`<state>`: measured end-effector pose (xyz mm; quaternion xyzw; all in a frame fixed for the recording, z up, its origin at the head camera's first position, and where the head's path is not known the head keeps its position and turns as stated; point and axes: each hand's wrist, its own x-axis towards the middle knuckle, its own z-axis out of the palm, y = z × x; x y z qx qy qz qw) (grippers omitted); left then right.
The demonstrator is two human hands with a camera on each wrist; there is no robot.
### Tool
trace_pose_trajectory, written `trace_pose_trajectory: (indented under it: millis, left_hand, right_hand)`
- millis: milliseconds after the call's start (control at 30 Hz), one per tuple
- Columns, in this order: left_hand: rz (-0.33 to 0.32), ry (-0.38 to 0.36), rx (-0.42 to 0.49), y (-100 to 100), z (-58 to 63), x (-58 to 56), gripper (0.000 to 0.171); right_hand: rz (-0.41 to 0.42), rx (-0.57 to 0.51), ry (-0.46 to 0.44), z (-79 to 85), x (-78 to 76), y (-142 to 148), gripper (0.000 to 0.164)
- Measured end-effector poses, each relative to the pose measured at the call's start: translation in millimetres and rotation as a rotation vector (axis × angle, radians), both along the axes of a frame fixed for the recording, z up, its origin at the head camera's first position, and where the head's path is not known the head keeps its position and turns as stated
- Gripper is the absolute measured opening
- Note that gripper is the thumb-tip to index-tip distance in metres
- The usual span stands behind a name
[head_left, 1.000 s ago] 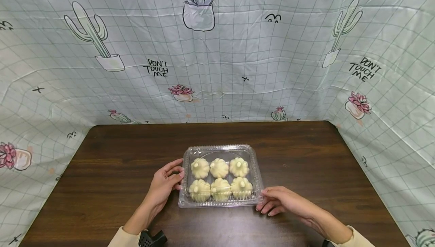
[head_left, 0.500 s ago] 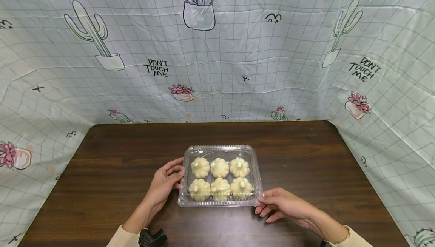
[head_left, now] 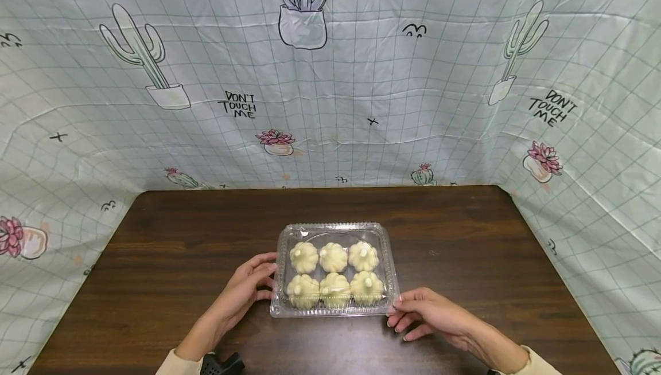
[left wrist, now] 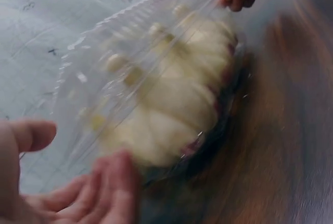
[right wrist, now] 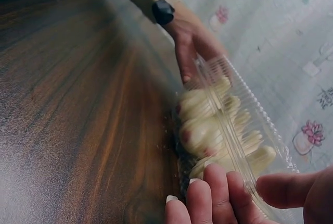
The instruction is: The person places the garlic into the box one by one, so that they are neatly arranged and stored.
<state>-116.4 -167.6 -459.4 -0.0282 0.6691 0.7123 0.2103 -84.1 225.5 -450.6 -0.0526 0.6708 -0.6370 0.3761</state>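
A clear plastic clamshell box (head_left: pixel 335 311) with its lid down sits at the middle of the table. Inside, in two rows, are several cream-coloured ribbed bulbs (head_left: pixel 333 257), each with a short stub on top, like garlic bulbs. My right hand (head_left: pixel 426 312) pinches the rim at the box's near right corner between thumb and index finger (right wrist: pixel 242 195), the other fingers spread below. Along the left side, my left hand (head_left: pixel 242 289) has its fingertips right at the wall. In the blurred left wrist view, its thumb (left wrist: pixel 36 134) and fingers stand apart beside the box.
The dark wooden table (head_left: pixel 181 237) stretches around the box on all sides. A grid-patterned curtain (head_left: pixel 330 100) with cactus drawings hangs behind it and along both sides. A black device (head_left: pixel 222 363) is strapped at my left wrist.
My right thumb has come over the box's corner rim and pinches it. My left thumb and fingers have eased off the left rim, and that hand has drawn slightly back toward me.
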Motion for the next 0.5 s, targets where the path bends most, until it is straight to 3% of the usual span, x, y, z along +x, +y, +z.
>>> trace_pose_trajectory:
  millis: [200,367,500]
  left_hand:
    - [-0.209,-0.049,0.042,-16.0,0.8,6.0,0.048]
    - [-0.375,-0.082,0.07,-23.3,1.1,13.4,0.032]
    - [-0.455,-0.098,0.087,-26.2,-1.3,17.9,0.019]
  right_hand:
    - [-0.003,0.011,-0.003,1.2,0.7,-0.8,0.026]
    - [-0.004,0.004,0.003,1.5,0.7,-1.1,0.025]
    - [-0.004,0.005,0.007,0.9,0.8,-1.0,0.026]
